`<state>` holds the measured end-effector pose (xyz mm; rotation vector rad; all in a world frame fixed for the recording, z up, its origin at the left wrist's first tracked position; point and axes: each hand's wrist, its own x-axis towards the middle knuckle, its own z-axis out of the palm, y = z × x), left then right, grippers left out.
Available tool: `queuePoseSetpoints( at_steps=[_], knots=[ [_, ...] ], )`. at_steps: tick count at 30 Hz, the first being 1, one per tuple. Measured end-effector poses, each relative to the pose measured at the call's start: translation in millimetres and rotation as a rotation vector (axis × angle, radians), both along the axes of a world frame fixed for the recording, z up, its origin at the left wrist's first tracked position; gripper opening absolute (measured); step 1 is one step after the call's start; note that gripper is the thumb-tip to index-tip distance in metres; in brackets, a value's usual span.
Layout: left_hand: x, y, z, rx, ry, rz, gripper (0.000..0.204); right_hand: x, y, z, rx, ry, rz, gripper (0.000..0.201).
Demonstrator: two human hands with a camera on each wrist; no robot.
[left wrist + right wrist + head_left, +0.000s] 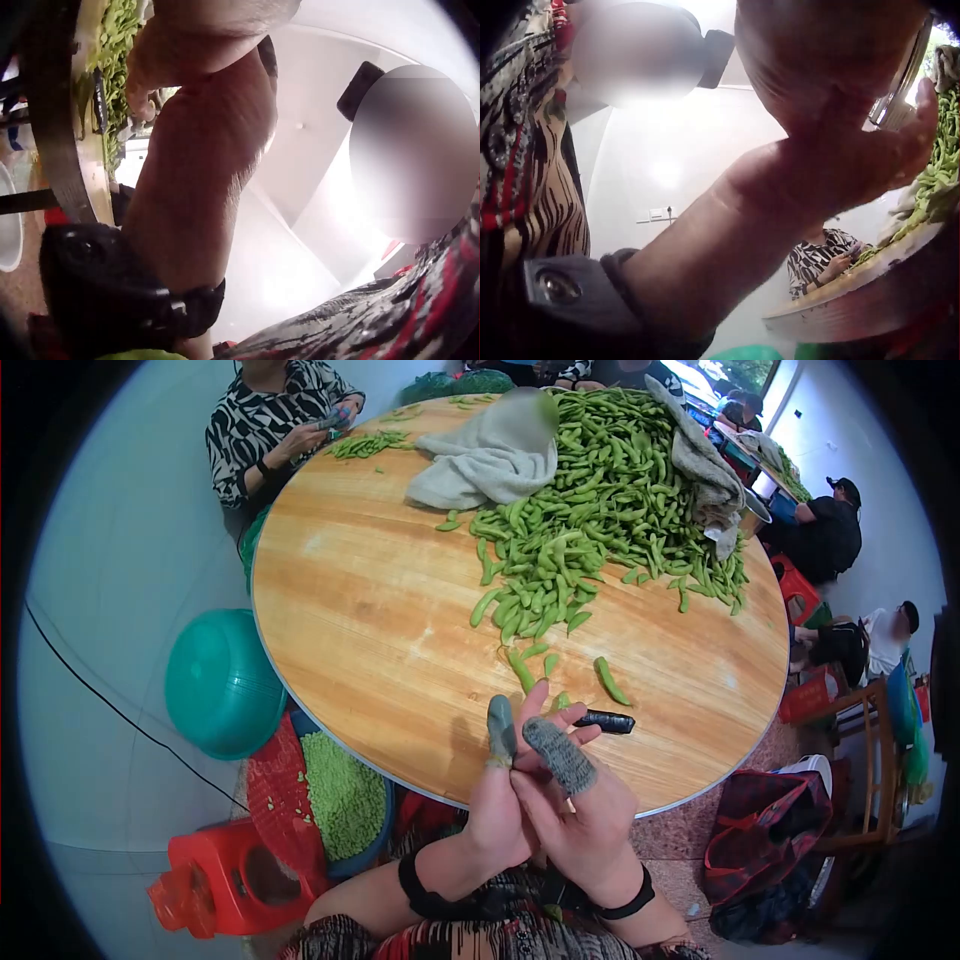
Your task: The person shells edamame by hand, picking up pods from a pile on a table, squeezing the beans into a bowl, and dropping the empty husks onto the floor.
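Observation:
Both hands meet over the near edge of the round wooden table. On my left hand, the upright thumb wears a smooth grey-green finger cot. Close against it is my right hand, with a knitted grey finger cover on one raised finger. The right thumb's tip lies at the finger cot's lower edge; I cannot tell whether it pinches it. Beyond the hands lie a loose pod and a short black wrapped object. Overlapping hands hide some fingers.
A large heap of green soybean pods covers the table's far side, with grey cloths on it. Below left stand a blue tub of shelled beans, a green basin and a red stool. Another person sits across, far left.

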<state>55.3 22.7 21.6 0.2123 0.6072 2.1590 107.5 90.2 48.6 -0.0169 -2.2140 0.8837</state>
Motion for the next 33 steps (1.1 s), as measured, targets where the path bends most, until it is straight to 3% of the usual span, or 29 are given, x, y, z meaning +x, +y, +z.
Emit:
queuePoseSetpoints(
  at_steps=[7,10,16,17,19,21,23,24,25,27,28,29,30,33],
  knots=[
    [4,6,-17,0.015,-0.048,0.040,0.064,0,4,2,0.063,-0.172,0.085,0.033],
    [7,6,-16,0.017,0.030,0.051,0.068,-2,0,0,0.083,-0.155,-0.013,0.042],
    [6,0,-18,0.081,-0.055,-0.045,0.070,4,9,-14,-0.467,-0.195,0.243,0.046],
    [3,-2,-15,0.081,-0.058,-0.043,0.070,4,9,-14,-0.467,-0.198,0.244,0.046],
    [-3,-5,-10,0.006,0.068,0.017,0.070,5,10,-15,-1.185,0.013,0.665,0.042],
    [-5,-10,-10,0.080,0.039,0.058,0.067,14,25,-10,-1.247,-0.089,0.728,0.049],
    [-9,-13,-6,0.038,0.066,0.103,0.064,18,33,-6,-1.413,-0.354,0.773,0.048],
    [-10,-15,-7,0.038,0.065,0.102,0.064,16,30,-1,-1.258,-0.411,0.590,0.037],
    [-12,-18,-8,-0.020,0.080,0.146,0.060,17,32,3,-1.259,-0.411,0.588,0.037],
    [-14,-21,-14,-0.078,0.094,0.190,0.057,17,39,11,-0.599,-0.535,0.445,0.023],
    [-12,-22,-19,-0.163,0.288,0.226,0.059,14,37,15,-0.602,-0.538,0.444,0.023],
    [-10,-23,-22,-0.246,0.484,0.258,0.062,9,33,20,-0.392,-0.417,0.428,0.021],
    [-9,-24,-20,-0.245,0.483,0.256,0.062,5,31,23,-0.183,-0.295,0.407,0.019],
    [-9,-28,-16,-0.279,0.609,0.232,0.070,-1,33,19,-0.009,-0.226,0.397,0.027]
  ],
)
